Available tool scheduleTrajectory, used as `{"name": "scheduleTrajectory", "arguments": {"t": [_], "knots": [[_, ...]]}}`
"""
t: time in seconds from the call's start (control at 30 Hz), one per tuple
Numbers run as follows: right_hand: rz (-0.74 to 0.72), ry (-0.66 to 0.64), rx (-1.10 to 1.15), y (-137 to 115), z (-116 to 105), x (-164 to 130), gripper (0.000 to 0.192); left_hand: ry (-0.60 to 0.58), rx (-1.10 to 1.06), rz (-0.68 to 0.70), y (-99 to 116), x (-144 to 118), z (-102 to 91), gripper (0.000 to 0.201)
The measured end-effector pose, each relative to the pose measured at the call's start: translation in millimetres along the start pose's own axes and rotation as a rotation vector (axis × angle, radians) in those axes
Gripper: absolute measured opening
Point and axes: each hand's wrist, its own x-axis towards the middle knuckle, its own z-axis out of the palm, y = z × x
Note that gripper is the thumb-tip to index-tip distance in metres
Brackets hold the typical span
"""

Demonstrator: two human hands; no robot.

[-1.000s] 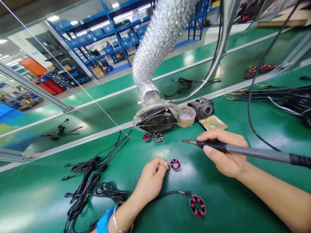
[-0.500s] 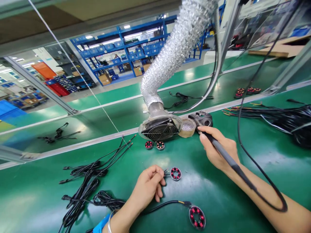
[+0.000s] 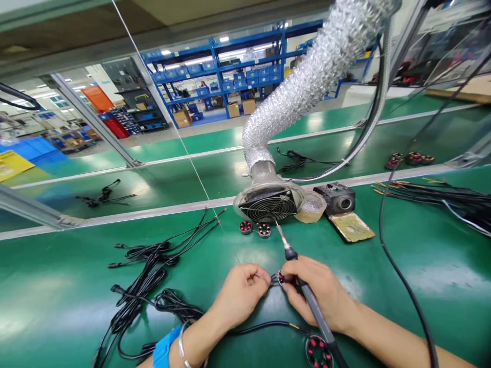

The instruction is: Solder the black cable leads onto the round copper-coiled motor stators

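On the green bench mat point(image 3: 402, 255), the left hand point(image 3: 240, 294) pinches thin wire leads at the nine o'clock side of a small round red-and-black motor stator point(image 3: 281, 277). The right hand point(image 3: 318, 294) grips a black-handled soldering iron point(image 3: 303, 286), its tip pointing to twelve o'clock, while its fingertips point(image 3: 288, 292) touch the stator. A round wire-grilled fume extractor point(image 3: 268, 204) sits at twelve o'clock, well apart.
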Motion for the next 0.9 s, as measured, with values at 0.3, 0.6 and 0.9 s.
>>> {"name": "scheduleTrajectory", "arguments": {"t": [0.3,0.6,0.9], "knots": [[0.037,-0.054,0.150,-5.8,-3.2,-0.3,0.025,-0.077,0.084,0.055,1.9,-4.0,-0.3,0.022],[0.007,-0.118,0.178,-1.7,-1.6,9.1,0.025,-0.032,0.321,0.146,4.1,-10.4,2.6,0.026],[-0.040,-0.029,0.011,2.4,9.9,-1.7,0.027,-0.094,0.831,0.421,6.1,-39.6,12.1,0.045]]}}
